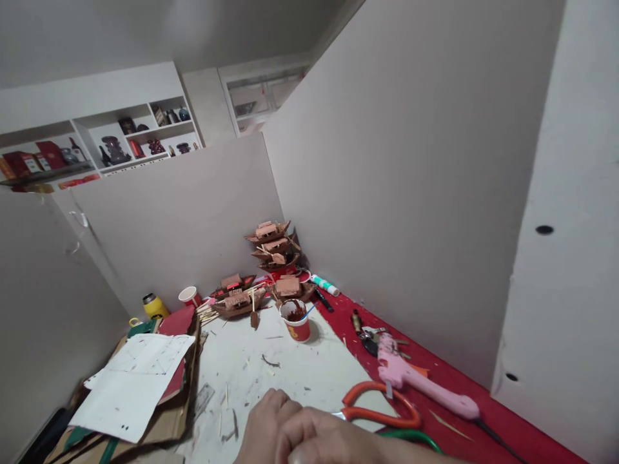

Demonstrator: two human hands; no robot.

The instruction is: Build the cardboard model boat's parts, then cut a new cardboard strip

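Both hands rest close together at the bottom centre, over the white work board. My left hand has its fingers curled, and my right hand is folded against it. Whatever either palm holds, if anything, is hidden. Just right of my right hand lie orange-handled scissors, with a green handle below them. Farther forward, a red and white paper cup holds brown paint and a blue stick. Small brown model boats stand behind it, some stacked in the corner.
A pink glue gun, keys and a green and white tube lie along the right side. Paper sheets cover cardboard at left. A yellow bottle and another cup stand behind. Grey partitions enclose the table.
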